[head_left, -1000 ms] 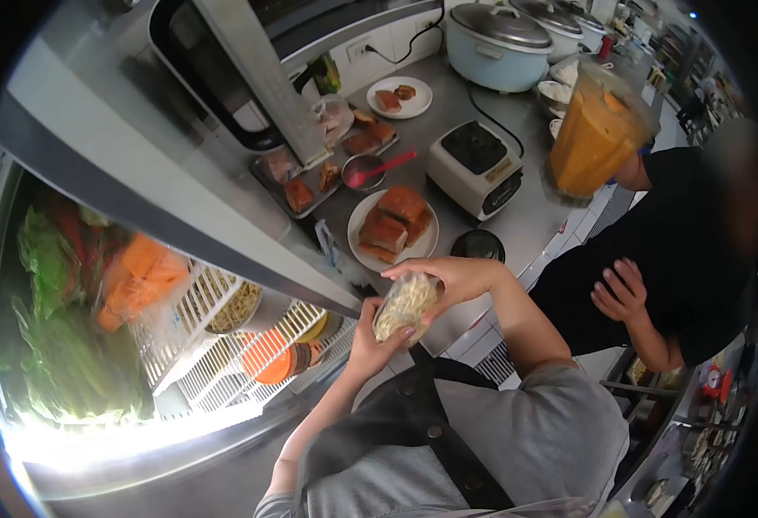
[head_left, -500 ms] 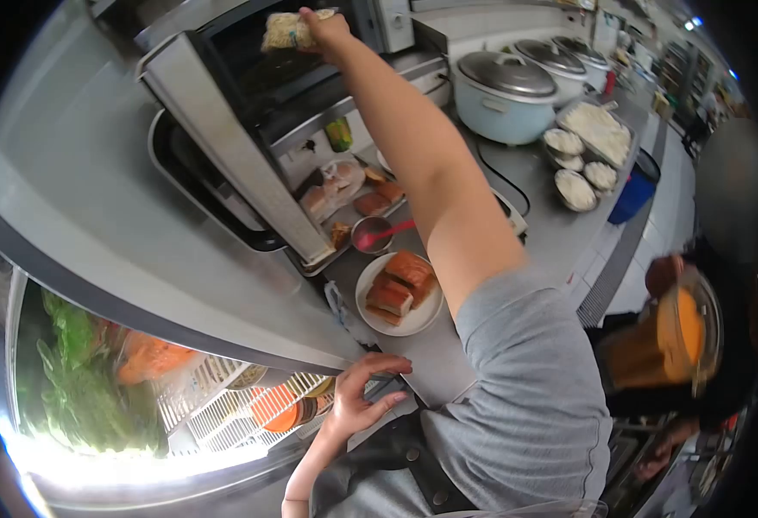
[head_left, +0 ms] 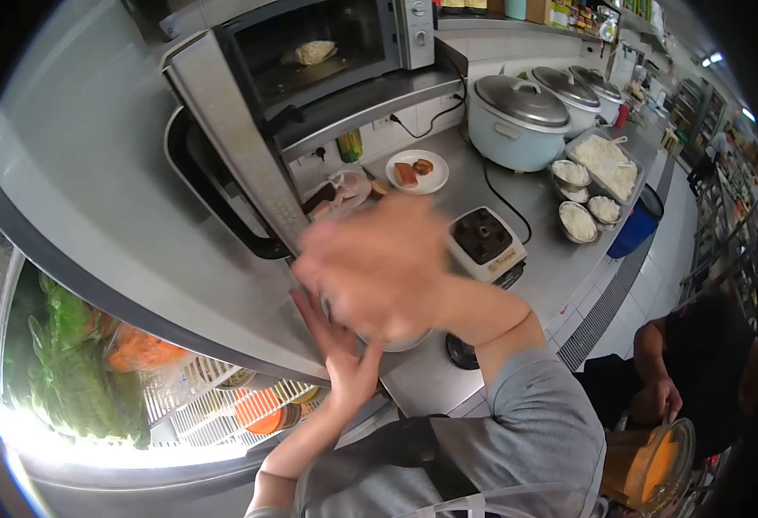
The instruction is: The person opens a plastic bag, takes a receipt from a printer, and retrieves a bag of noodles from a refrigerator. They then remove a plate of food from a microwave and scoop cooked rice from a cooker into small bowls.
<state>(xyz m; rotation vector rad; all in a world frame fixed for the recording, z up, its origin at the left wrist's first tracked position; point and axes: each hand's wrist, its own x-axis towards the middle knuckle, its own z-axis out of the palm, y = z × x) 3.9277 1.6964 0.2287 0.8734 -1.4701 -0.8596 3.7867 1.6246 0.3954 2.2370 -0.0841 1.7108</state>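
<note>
Blurred by motion, my right hand (head_left: pixel 383 263) passes over the counter at the centre and covers most of a white plate (head_left: pixel 409 343); its fingers are smeared. Just below and left of it is my left hand (head_left: pixel 344 354), fingers spread, near the edge of the fridge door (head_left: pixel 249 302), with nothing visible in it. The bag of pale noodle-like food (head_left: pixel 314 53) lies inside the microwave (head_left: pixel 323 17) at the top. A small white plate (head_left: pixel 431 182) with pieces of orange-brown food stands behind my right hand.
A blender base (head_left: pixel 487 242) stands right of my hands. Lidded pots (head_left: pixel 517 129) and bowls of white food (head_left: pixel 577 222) line the counter. At lower left the open fridge holds greens (head_left: pixel 77 380). A co-worker (head_left: pixel 698 371) at the right holds a container of orange liquid (head_left: pixel 655 470).
My right hand has come down from the microwave to the counter, and the bag is now out of it. My left hand has shifted slightly, its fingers now spread. The view has shifted.
</note>
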